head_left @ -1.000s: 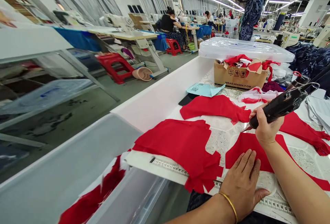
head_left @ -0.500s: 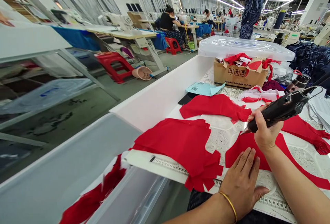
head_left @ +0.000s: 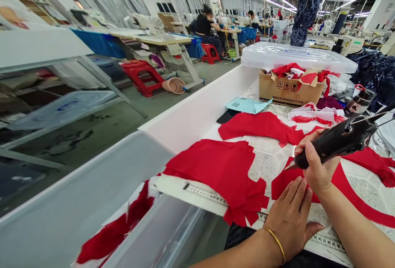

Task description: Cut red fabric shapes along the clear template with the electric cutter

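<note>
Right hand: the right hand (head_left: 317, 165) is closing around a black corded cutter (head_left: 336, 142), holding it low, apparently for control, with its tip angled down beside the cloth.

Left hand: the left hand (head_left: 290, 218) is lying open, palm down, fingers spread, apparently steadying the red fabric (head_left: 348, 190) against shifting.

Fabric: the red fabric is lying flat on a speckled worktable (head_left: 271, 161), directly under both hands.

Stack: a layered red stack (head_left: 216, 173) is sitting to the left of the hands, overhanging a white board (head_left: 173, 188) that carries a measuring tape (head_left: 206, 196).

Carton: a cardboard carton (head_left: 291, 89) is holding red scraps beyond the work, keeping them off the table.

Bin: a grey bin (head_left: 77, 190) is standing alongside the table, catching red offcuts (head_left: 117, 229).
</note>
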A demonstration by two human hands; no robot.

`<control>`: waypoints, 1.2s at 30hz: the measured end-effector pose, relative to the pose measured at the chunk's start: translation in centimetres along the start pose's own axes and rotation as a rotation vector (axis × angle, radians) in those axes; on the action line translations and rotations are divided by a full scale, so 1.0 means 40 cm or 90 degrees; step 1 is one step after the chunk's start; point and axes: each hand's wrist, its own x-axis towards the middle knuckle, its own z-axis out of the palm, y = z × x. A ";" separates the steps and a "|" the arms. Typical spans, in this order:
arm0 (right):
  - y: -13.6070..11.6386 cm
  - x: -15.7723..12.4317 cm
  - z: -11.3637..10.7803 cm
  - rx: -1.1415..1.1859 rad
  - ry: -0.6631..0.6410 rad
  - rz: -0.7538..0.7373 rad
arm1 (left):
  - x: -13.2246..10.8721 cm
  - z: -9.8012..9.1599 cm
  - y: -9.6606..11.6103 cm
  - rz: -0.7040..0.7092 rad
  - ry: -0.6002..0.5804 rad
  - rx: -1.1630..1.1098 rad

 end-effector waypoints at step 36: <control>0.062 0.093 -0.099 -0.071 0.109 -0.048 | -0.003 -0.004 -0.007 -0.011 -0.021 0.005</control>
